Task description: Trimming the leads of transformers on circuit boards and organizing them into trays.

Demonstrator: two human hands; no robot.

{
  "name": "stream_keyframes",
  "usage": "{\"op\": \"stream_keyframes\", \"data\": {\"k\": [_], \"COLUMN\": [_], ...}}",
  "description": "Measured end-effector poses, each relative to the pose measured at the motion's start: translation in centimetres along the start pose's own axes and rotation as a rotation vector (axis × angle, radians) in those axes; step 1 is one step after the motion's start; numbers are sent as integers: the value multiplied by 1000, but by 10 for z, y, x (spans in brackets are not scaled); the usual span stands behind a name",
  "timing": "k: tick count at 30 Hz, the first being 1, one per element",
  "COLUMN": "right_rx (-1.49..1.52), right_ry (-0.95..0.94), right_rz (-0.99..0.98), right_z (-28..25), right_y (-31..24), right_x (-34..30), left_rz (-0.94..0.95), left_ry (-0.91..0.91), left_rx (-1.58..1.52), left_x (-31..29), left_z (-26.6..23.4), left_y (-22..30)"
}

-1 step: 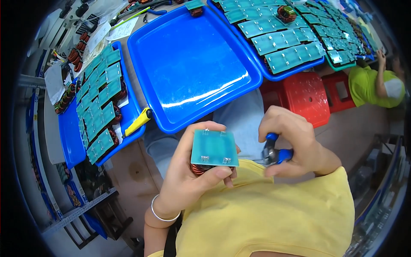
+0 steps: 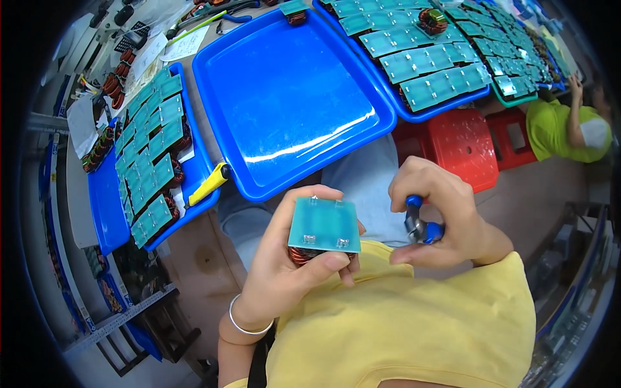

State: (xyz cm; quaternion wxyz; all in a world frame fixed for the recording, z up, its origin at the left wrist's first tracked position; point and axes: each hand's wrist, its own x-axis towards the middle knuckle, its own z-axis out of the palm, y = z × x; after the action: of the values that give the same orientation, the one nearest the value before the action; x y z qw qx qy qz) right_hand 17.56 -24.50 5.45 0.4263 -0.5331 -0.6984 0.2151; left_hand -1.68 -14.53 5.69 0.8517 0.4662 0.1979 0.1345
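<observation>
My left hand (image 2: 277,266) holds a small square green circuit board (image 2: 325,225) from below and the sides, its thumb along the near edge. Shiny solder pins stand on the board's upper face, near its corners. Under it a copper-wound coil (image 2: 299,257) shows between my palm and thumb; the rest of the coil is hidden. To the right, apart from the board, my right hand (image 2: 446,210) is closed round blue-handled wire cutters (image 2: 417,229). The jaws of the cutters touch nothing that I can see.
A large blue tray (image 2: 284,97) lies ahead, with one coil board (image 2: 295,11) at its far edge. Trays of green boards (image 2: 446,87) flank it on both sides. A yellow utility knife (image 2: 208,185) rests at left. Red stools (image 2: 462,145) and a person in green (image 2: 563,132) are at right.
The wire cutters have turned slightly in my right hand and shifted a little to the right. My left hand and the board have hardly moved.
</observation>
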Motion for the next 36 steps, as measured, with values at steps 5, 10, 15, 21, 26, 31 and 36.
{"op": "stream_keyframes", "data": {"k": [5, 10, 15, 21, 26, 31, 36], "right_rx": [189, 195, 263, 284, 294, 320, 343], "right_ry": [141, 116, 119, 119, 114, 145, 124], "right_rz": [21, 39, 62, 80, 107, 147, 124], "right_z": [18, 24, 26, 28, 29, 30, 27], "right_y": [-3, -4, -5, -5, -2, 3, 4], "right_x": [12, 17, 20, 22, 22, 21, 19], "left_rz": [-96, -129, -189, -305, -300, -297, -216], "left_ry": [-96, -143, -206, -261, -271, 4, -232], "left_rx": [-225, -338, -463, -501, -595, -424, -622], "left_x": [-3, -7, -7, -6, -9, -12, -10], "left_z": [-3, -6, -9, -14, -13, 8, 0], "left_y": [-3, -4, -4, -4, -11, -11, -23]}}
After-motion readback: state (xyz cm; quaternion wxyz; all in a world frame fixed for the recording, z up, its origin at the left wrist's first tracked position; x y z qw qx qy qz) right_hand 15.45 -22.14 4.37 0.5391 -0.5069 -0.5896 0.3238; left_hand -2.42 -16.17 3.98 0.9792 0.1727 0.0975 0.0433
